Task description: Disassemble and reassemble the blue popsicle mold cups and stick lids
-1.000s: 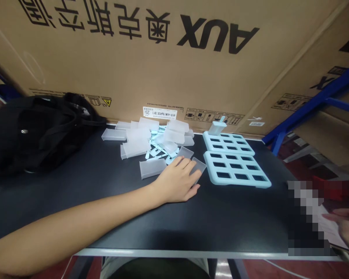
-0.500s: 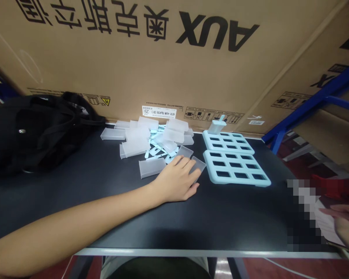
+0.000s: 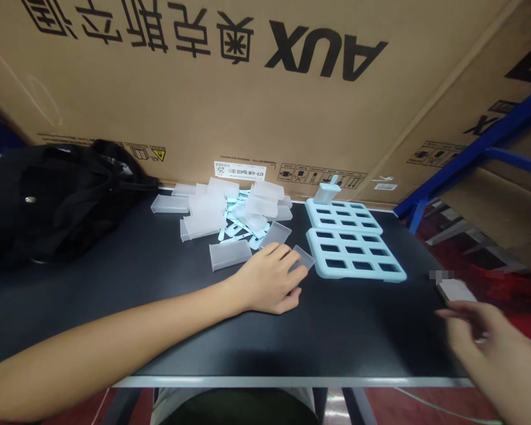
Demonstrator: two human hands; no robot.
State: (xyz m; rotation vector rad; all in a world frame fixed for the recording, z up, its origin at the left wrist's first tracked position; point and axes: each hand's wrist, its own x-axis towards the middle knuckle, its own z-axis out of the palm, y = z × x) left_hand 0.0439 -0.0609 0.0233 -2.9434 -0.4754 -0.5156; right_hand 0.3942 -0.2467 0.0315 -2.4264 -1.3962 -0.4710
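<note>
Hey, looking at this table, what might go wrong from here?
The left hand might nudge the clear case beside it. The upright case with a blue stick might tip if the rear rack gets bumped. The pale flat object at the right hand, near the right edge of the table, could perhaps fall.

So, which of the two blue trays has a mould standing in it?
The far tray: one mould stands at its far left corner, stick up. The near tray holds none.
</note>
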